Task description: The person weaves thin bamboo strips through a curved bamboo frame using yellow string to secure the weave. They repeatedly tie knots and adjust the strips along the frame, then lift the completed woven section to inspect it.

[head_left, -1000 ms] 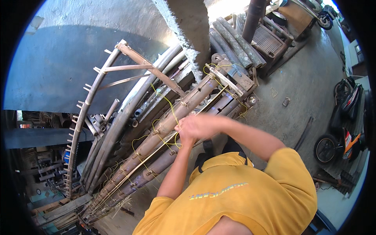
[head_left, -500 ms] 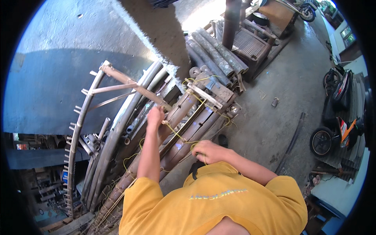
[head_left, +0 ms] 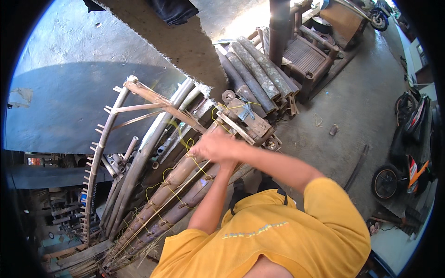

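Note:
Two long bamboo poles (head_left: 172, 178) run side by side from the lower left up to a wooden end block (head_left: 252, 121). Thin yellow cord (head_left: 149, 190) is looped and tied along them at intervals. My right arm reaches across to the left, and my right hand (head_left: 208, 147) is closed over the nearer-left pole, with yellow cord trailing from its fingers. My left hand (head_left: 226, 163) lies beneath the right wrist at the upper part of the poles; its fingers are hidden. A bamboo arm of a curved, pegged frame (head_left: 105, 123) ends close beyond my hands.
Stacked thick bamboo tubes (head_left: 257, 69) lie behind the end block, near a bamboo chair (head_left: 303, 58). A rough-edged concrete pillar (head_left: 194, 51) rises ahead. Cut pipes (head_left: 113, 164) lie at left. Motorcycles (head_left: 394, 173) stand at right, beside a dark pole on the floor (head_left: 357, 167).
My right hand has swung from beside my chest up and left across my left arm, carrying yellow cord. The left hand has shifted right along the poles, under the right wrist.

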The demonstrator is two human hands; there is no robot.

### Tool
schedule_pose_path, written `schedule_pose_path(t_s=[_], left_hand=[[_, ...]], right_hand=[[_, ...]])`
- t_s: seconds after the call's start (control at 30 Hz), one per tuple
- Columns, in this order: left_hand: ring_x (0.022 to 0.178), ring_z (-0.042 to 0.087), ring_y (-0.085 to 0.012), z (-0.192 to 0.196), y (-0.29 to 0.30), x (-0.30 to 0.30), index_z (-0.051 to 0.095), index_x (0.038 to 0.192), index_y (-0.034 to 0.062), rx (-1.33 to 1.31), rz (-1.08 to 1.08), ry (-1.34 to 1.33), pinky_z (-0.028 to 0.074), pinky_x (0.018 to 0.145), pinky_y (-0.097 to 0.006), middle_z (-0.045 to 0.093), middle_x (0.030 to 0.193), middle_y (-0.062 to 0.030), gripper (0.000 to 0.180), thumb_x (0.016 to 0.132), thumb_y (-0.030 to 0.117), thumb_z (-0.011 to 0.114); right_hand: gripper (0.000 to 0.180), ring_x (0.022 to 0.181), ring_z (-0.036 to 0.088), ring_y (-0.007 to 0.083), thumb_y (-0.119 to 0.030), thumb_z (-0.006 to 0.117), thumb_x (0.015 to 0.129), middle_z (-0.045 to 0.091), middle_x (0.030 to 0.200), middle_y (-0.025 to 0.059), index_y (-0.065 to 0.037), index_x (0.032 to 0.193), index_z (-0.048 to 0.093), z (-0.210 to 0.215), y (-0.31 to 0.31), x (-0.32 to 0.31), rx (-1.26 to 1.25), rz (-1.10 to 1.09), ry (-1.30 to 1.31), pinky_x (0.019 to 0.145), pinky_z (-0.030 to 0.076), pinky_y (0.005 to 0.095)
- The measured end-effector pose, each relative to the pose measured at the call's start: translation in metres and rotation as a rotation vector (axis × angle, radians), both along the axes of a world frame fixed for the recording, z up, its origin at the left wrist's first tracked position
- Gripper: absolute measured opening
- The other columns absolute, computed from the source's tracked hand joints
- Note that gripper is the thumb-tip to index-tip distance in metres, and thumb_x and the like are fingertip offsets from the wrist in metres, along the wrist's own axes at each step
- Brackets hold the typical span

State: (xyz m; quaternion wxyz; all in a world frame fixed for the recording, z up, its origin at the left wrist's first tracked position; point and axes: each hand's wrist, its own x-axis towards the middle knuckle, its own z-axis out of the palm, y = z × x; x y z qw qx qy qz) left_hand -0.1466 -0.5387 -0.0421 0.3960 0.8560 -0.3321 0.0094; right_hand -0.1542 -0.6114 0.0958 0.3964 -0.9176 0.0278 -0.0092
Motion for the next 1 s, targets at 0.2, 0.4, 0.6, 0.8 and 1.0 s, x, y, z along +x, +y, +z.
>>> schedule_pose_path(t_s=[0.2,0.4,0.6,0.8,1.0], left_hand=[[0.087,0.064,-0.0345,0.042,-0.006,-0.004,0.069,0.110,0.0103,0.219,-0.082,0.115,0.033,0.089,-0.044,0.071,0.094,-0.0152,0.026,0.104,0.025,0.049],[0.097,0.066,-0.0279,0.019,0.002,-0.004,0.074,0.102,0.0130,0.179,0.055,0.026,0.034,0.089,-0.043,0.074,0.104,-0.0075,0.027,0.102,0.030,0.053],[0.070,0.060,-0.0111,0.101,-0.042,0.051,0.072,0.101,0.0005,-0.242,0.062,0.430,0.047,0.068,-0.028,0.069,0.076,-0.0043,0.026,0.104,0.019,0.053],[0.081,0.070,-0.0391,-0.010,-0.049,0.166,0.071,0.106,0.0040,0.315,0.104,-0.016,0.052,0.074,-0.048,0.072,0.085,-0.0212,0.028,0.101,0.024,0.051],[0.080,0.067,-0.0321,0.052,-0.032,0.132,0.066,0.106,0.0022,0.000,0.009,0.142,0.053,0.078,-0.042,0.069,0.087,-0.0161,0.023,0.099,0.022,0.057]], right_hand=[[0.056,0.078,0.061,0.0281,-0.054,0.047,0.100,0.065,0.082,0.0200,-0.004,0.090,0.072,-0.052,-0.090,0.059,0.129,0.156,-0.017,0.073,0.045,0.0499],[0.040,0.082,0.065,0.0469,-0.031,0.049,0.101,0.068,0.084,0.0247,0.000,0.087,0.068,-0.014,-0.056,-0.134,0.099,0.414,0.177,0.080,0.052,0.0524],[0.040,0.076,0.063,0.0442,-0.033,0.054,0.098,0.067,0.074,0.0220,-0.002,0.076,0.067,-0.084,-0.032,-0.152,0.150,0.099,0.059,0.077,0.051,0.0509],[0.040,0.077,0.061,0.0448,-0.035,0.055,0.098,0.066,0.079,0.0200,-0.004,0.076,0.064,-0.065,-0.027,-0.167,0.157,0.050,-0.057,0.077,0.049,0.0517],[0.041,0.066,0.051,0.0109,-0.034,0.052,0.105,0.051,0.065,0.0015,-0.004,0.077,0.055,-0.039,-0.065,-0.172,0.872,-0.490,0.023,0.064,0.046,0.0303]])
